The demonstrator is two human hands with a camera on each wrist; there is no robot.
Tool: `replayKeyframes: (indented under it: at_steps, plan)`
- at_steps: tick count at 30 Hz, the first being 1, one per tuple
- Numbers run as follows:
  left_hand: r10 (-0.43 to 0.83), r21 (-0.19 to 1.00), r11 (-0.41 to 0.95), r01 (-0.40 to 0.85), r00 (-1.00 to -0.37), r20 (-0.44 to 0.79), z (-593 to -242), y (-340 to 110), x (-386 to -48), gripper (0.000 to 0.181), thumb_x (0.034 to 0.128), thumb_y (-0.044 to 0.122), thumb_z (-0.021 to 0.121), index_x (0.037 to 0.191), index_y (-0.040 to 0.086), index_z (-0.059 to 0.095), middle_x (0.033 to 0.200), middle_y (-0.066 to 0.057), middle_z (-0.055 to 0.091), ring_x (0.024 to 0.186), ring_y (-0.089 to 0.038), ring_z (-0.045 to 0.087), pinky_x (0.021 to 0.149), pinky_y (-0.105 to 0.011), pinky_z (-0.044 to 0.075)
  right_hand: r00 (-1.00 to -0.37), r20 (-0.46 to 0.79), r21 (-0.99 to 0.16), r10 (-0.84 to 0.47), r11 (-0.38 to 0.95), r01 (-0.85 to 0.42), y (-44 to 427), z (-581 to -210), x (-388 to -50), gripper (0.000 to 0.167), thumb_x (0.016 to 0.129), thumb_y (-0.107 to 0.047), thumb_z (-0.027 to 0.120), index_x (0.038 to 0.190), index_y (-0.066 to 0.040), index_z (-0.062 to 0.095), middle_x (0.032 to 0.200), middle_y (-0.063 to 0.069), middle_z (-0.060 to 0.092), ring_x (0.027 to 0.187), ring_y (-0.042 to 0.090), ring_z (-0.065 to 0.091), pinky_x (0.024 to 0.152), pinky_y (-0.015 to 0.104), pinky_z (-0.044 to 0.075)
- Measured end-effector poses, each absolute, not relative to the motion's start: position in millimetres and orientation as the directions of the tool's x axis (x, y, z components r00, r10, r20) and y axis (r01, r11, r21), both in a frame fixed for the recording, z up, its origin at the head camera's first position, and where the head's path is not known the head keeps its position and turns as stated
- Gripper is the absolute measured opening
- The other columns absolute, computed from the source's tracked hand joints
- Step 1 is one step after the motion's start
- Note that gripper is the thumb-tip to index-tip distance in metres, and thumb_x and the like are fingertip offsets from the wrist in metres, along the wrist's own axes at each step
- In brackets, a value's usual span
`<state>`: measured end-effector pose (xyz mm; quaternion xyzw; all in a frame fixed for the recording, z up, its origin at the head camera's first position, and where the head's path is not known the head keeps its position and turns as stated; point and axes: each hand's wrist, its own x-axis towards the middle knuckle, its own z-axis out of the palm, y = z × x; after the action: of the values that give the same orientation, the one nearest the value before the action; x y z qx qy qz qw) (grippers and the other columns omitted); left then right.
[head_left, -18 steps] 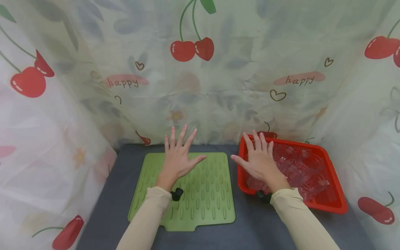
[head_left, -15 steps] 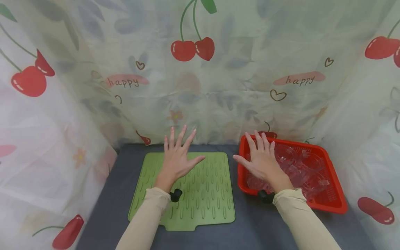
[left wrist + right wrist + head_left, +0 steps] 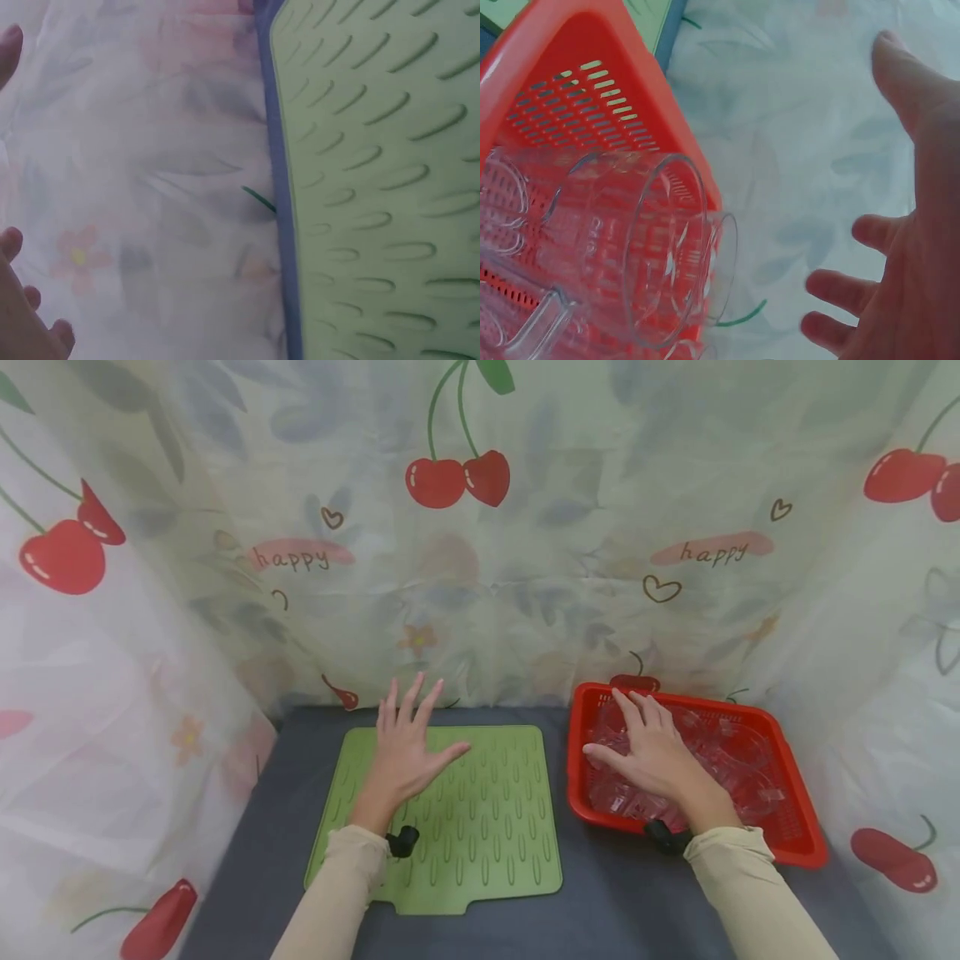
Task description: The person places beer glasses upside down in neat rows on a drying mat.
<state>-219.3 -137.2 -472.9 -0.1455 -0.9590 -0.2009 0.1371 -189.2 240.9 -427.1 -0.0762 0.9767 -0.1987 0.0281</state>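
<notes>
L hand above mat, fingers spread, empty. R hand above basket, thumb wide of fingers, also empty. Clear cups jumbled in basket, exact no. hard to tell w/ overlap.

White sheeting on 3 sides, cherry prints, "happy" text, dk grey tabletop, soft light

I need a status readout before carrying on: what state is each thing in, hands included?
Left hand: open, holding nothing, above the mat
Right hand: open, holding nothing, above the basket
Green mat: lying flat, ridges up
Red basket: upright, loaded with cups
Clear cups: crowded together inside the basket
Patterned curtain: hanging, creased
</notes>
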Motion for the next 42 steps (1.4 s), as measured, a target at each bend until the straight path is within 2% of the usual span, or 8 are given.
replayKeyframes:
  at_steps: [3, 8, 15, 21, 24, 32, 42]
  plan:
    - [0.224, 0.377, 0.859, 0.347, -0.916, 0.334, -476, -143, -217, 0.106, 0.0827, 0.077, 0.064, 0.164, 0.041, 0.007, 0.174, 0.0, 0.006, 0.16, -0.041, -0.001, 0.124, -0.069, 0.015, -0.986, -0.06, -0.403, -0.153, 0.908, -0.116, 245, -429, -186, 0.112, 0.084, -0.079, 0.06, 0.166, -0.022, 0.01, 0.165, 0.023, 0.02, 0.149, 0.048, 0.017, 0.108, 0.075, 0.038]
    - [0.22, 0.402, 0.845, 0.352, -0.915, 0.338, -484, -151, -213, 0.109, 0.0804, 0.077, 0.067, 0.164, 0.04, 0.007, 0.174, -0.001, 0.008, 0.16, -0.041, 0.004, 0.123, -0.068, 0.021, -0.987, -0.108, -0.406, -0.123, 0.911, -0.069, 251, -433, -181, 0.115, 0.08, -0.078, 0.065, 0.165, -0.02, 0.013, 0.162, 0.025, 0.024, 0.145, 0.049, 0.02, 0.102, 0.075, 0.044]
    - [0.184, 0.494, 0.807, 0.325, -0.932, 0.313, -493, -162, -208, 0.112, 0.0802, 0.07, 0.073, 0.164, 0.038, 0.007, 0.174, -0.001, 0.008, 0.161, -0.04, 0.003, 0.121, -0.071, 0.021, -0.988, -0.105, -0.387, -0.11, 0.92, -0.061, 256, -439, -175, 0.118, 0.076, -0.079, 0.068, 0.163, -0.015, 0.021, 0.159, 0.026, 0.029, 0.141, 0.05, 0.024, 0.1, 0.074, 0.045]
    - [0.185, 0.553, 0.763, 0.335, -0.932, 0.311, -499, -169, -204, 0.113, 0.0804, 0.062, 0.079, 0.164, 0.039, 0.007, 0.174, -0.001, 0.009, 0.161, -0.037, 0.003, 0.121, -0.072, 0.021, -0.988, -0.107, -0.381, -0.108, 0.923, -0.06, 257, -445, -172, 0.114, 0.075, -0.073, 0.075, 0.159, -0.013, 0.027, 0.155, 0.026, 0.035, 0.138, 0.049, 0.029, 0.1, 0.074, 0.045]
    - [0.19, 0.579, 0.742, 0.336, -0.935, 0.3, -502, -172, -203, 0.113, 0.0802, 0.058, 0.081, 0.164, 0.041, 0.006, 0.174, 0.0, 0.009, 0.161, -0.037, 0.004, 0.121, -0.071, 0.021, -0.988, -0.11, -0.386, -0.107, 0.921, -0.057, 258, -450, -171, 0.112, 0.075, -0.072, 0.076, 0.158, -0.013, 0.029, 0.154, 0.026, 0.035, 0.138, 0.05, 0.03, 0.1, 0.075, 0.044]
    - [0.156, 0.657, 0.704, 0.27, -0.961, 0.227, -513, -184, -198, 0.111, 0.0816, 0.057, 0.081, 0.164, 0.036, 0.009, 0.174, 0.002, 0.008, 0.161, -0.039, 0.002, 0.121, -0.073, 0.016, -0.987, -0.131, -0.408, -0.097, 0.912, -0.036, 259, -460, -169, 0.114, 0.072, -0.072, 0.078, 0.158, -0.014, 0.03, 0.155, 0.026, 0.033, 0.138, 0.052, 0.031, 0.095, 0.074, 0.049]
    - [0.105, 0.674, 0.708, 0.209, -0.976, 0.193, -546, -217, -201, 0.112, 0.0821, 0.054, 0.082, 0.165, 0.029, 0.011, 0.173, -0.009, 0.009, 0.159, -0.042, 0.01, 0.12, -0.073, 0.019, -0.987, -0.146, -0.433, -0.066, 0.901, 0.004, 257, -467, -170, 0.114, 0.071, -0.067, 0.082, 0.158, -0.014, 0.032, 0.156, 0.025, 0.029, 0.138, 0.05, 0.037, 0.097, 0.071, 0.049]
